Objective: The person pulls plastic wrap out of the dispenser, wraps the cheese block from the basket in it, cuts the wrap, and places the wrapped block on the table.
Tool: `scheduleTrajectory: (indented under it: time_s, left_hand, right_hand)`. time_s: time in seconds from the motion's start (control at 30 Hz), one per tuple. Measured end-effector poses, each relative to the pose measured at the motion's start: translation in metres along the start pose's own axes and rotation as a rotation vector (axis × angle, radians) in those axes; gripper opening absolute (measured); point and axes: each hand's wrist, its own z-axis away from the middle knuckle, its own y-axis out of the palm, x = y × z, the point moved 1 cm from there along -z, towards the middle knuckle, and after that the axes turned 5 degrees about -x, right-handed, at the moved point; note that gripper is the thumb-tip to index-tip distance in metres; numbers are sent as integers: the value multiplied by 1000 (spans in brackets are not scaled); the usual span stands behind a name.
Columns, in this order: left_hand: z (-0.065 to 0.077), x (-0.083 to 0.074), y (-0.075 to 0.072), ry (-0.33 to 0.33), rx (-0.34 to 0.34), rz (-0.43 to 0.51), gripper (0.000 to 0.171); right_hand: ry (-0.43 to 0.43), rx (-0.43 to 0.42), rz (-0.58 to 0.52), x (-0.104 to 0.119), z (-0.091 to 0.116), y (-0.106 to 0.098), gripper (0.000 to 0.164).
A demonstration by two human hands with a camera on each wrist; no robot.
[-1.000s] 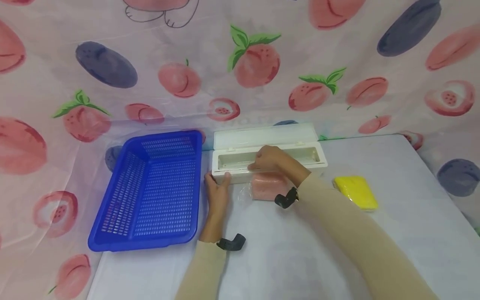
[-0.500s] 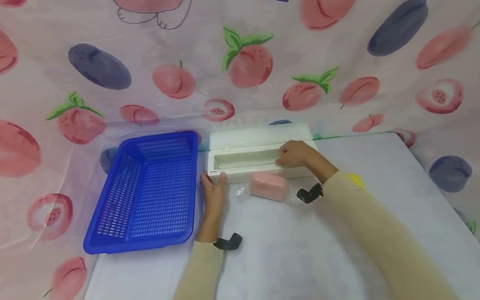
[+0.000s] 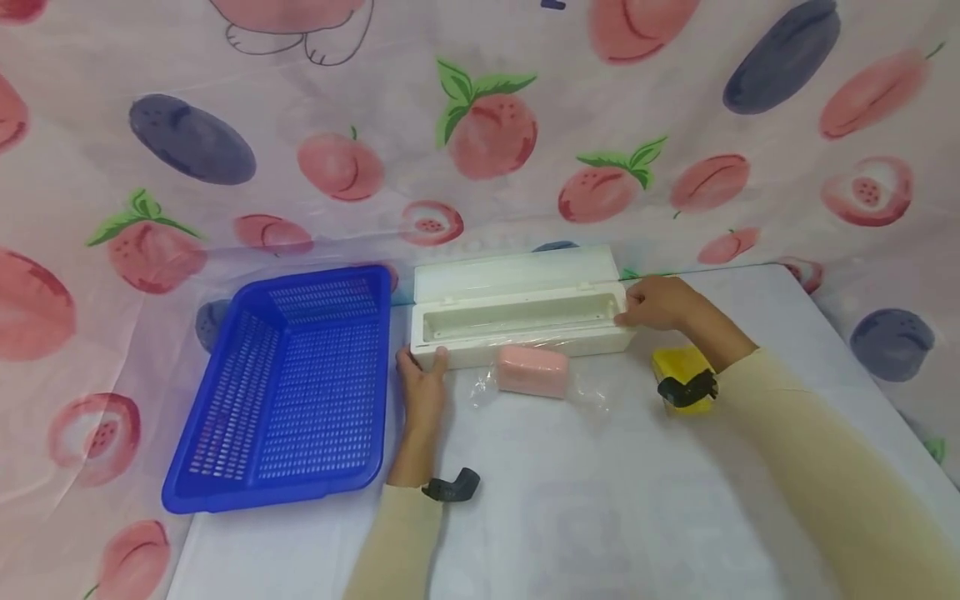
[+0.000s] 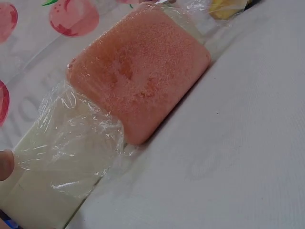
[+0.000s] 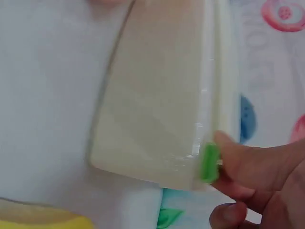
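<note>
A long white cling film dispenser box [image 3: 592, 342] lies with its lid [image 3: 517, 273] raised at the back. My left hand [image 3: 422, 390] grips its left front corner, thumb on the front. At the right end, my right hand [image 3: 663, 302] pinches a small green slider [image 5: 210, 163] on the box's edge, clearest in the right wrist view. Before the box lies a pink block [image 3: 532, 372] in clear film. In the left wrist view, crinkled clear film [image 4: 76, 143] spreads from the block over the box front, and my left fingertip [image 4: 5, 164] rests at the film's edge.
A blue perforated basket [image 3: 326, 392] stands left of the box, close to my left hand. A yellow wrapped block [image 3: 670, 364] lies under my right wrist, partly covered by a black wrist mount [image 3: 686, 389]. Behind the table hangs a fruit-print sheet [image 3: 300, 83].
My right hand has slid rightward along the box from its middle to its right end. The pink block has come out from under my right wrist. My left hand stays on the corner.
</note>
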Motion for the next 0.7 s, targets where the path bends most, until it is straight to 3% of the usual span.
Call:
scheduleTrajectory:
  time_s: [0.1, 0.2, 0.3, 0.4, 0.5, 0.57, 0.7]
  left_hand:
    - [-1, 0, 1, 4, 6, -12, 52]
    - [-2, 0, 2, -20, 11, -53, 58]
    - [3, -2, 3, -75, -4, -57, 73]
    - [17, -8, 5, -136, -44, 24, 83]
    - [34, -10, 7, -166, -78, 44, 77]
    - [42, -10, 7, -157, -53, -11, 72]
    - [44, -6, 8, -105, 113, -162, 75]
  right_hand:
    - [-27, -13, -57, -7, 1, 2, 31]
    - [47, -23, -181, -7, 9, 11, 31]
    - [190, -50, -408, -3, 26, 28, 59]
    - [311, -79, -666, 9, 45, 52, 84]
    - [361, -80, -863, 22, 62, 71, 99]
    - [378, -61, -950, 28, 69, 81, 106]
    - [396, -1, -1084, 26, 71, 96, 104]
